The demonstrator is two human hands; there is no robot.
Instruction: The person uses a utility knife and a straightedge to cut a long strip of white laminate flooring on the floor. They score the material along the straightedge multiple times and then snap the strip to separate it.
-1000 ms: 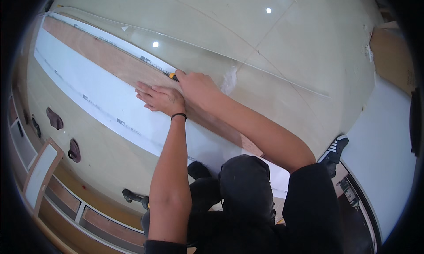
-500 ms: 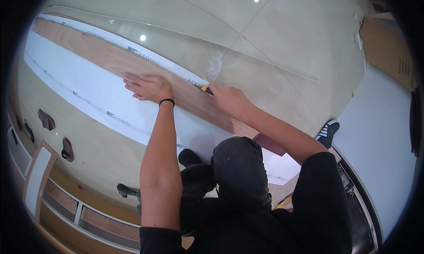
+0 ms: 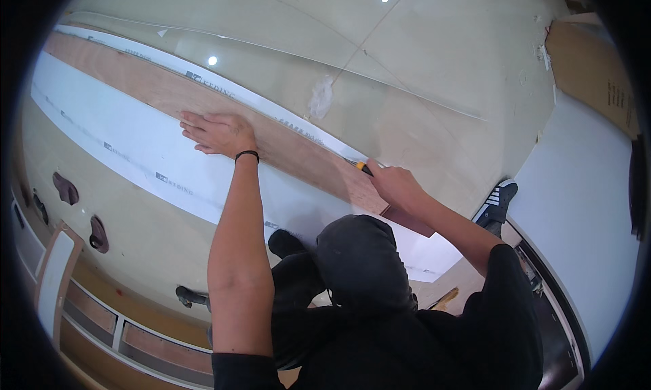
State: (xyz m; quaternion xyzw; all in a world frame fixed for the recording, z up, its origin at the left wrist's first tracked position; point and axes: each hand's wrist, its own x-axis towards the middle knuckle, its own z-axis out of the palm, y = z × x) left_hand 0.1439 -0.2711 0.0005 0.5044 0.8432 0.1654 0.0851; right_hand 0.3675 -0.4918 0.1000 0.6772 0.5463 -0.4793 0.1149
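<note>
A long wooden plank (image 3: 156, 92) lies on a wide white sheet (image 3: 129, 153) spread over the floor. My left hand (image 3: 217, 132) presses flat on the plank, fingers spread, a black band at its wrist. My right hand (image 3: 397, 187) is closed on a yellow-and-black utility knife (image 3: 363, 166) whose tip rests at the plank's far edge, near the plank's right end. A narrow white strip with dark markings (image 3: 258, 102) runs along that far edge.
Glossy beige floor tiles (image 3: 420, 71) stretch beyond the plank, with a white smear (image 3: 321, 97). A brown cardboard piece (image 3: 590, 71) lies at the upper right, a large white panel (image 3: 583, 207) at the right. Wooden-framed units (image 3: 81, 302) stand at lower left. My shoe (image 3: 497, 200) rests right of the plank.
My right hand has slid the knife along the plank's far edge toward the right end. My left hand stays flat on the plank, now farther from the right hand.
</note>
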